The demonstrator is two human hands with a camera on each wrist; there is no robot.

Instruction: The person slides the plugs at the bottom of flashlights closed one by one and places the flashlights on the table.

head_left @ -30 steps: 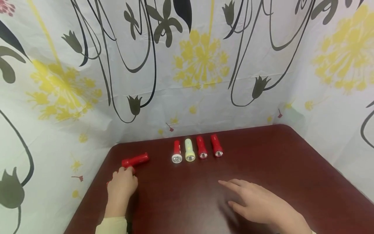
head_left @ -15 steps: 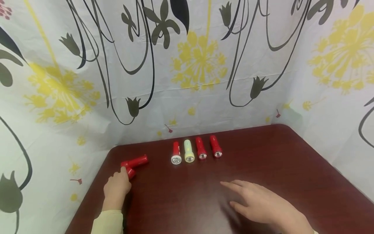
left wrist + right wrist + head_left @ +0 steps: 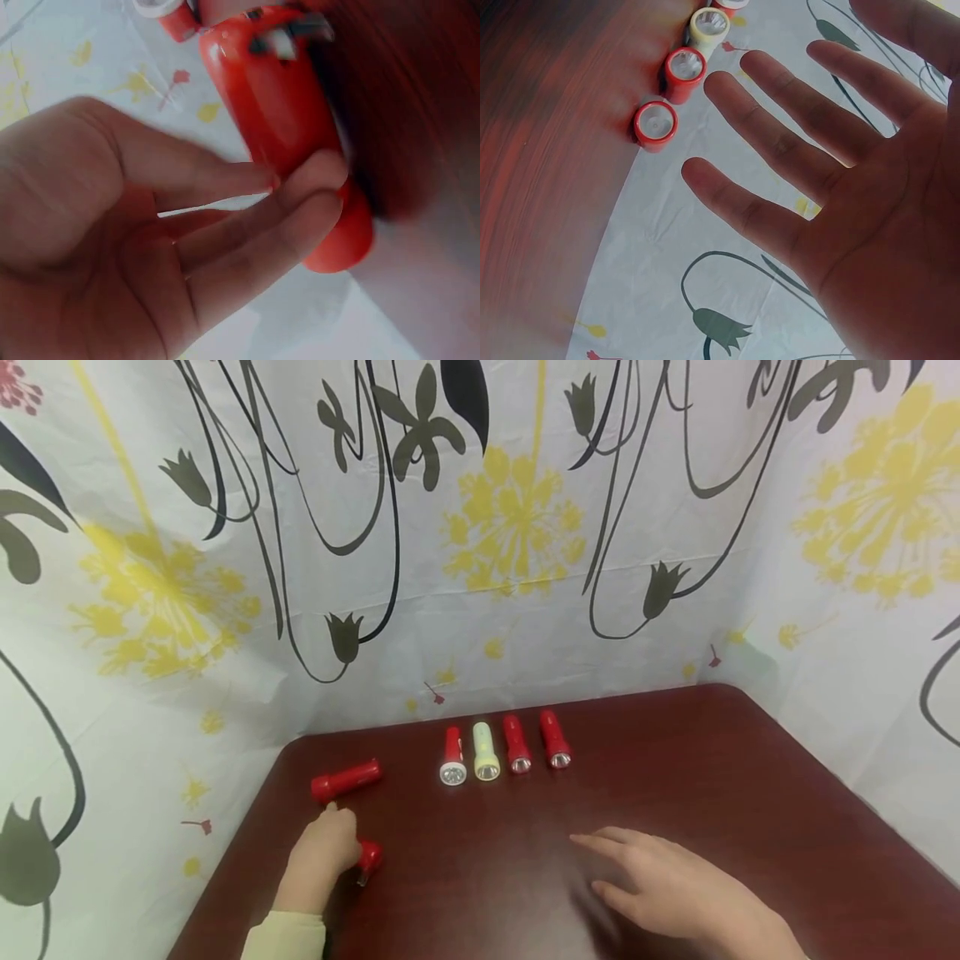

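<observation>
Head: is looking down across table [image 3: 480, 877]
Left wrist: is peering closely past left hand [image 3: 157, 217], blurred, seemingly tilted
Right wrist: is facing past right hand [image 3: 870, 210], sharing flashlights [image 3: 682, 84] with head

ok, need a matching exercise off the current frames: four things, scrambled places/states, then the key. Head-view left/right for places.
Things
1. Pale flashlight
2. White-rimmed flashlight
3. Right hand
4. Red cylinder with a fitting on its end

Places and states
A. Fingers spread, holding nothing
B. At the fingers of the left hand
C. Second from left in the row of four
D. At the left end of that row

Pairs: 1-C, 2-D, 3-A, 4-B
</observation>
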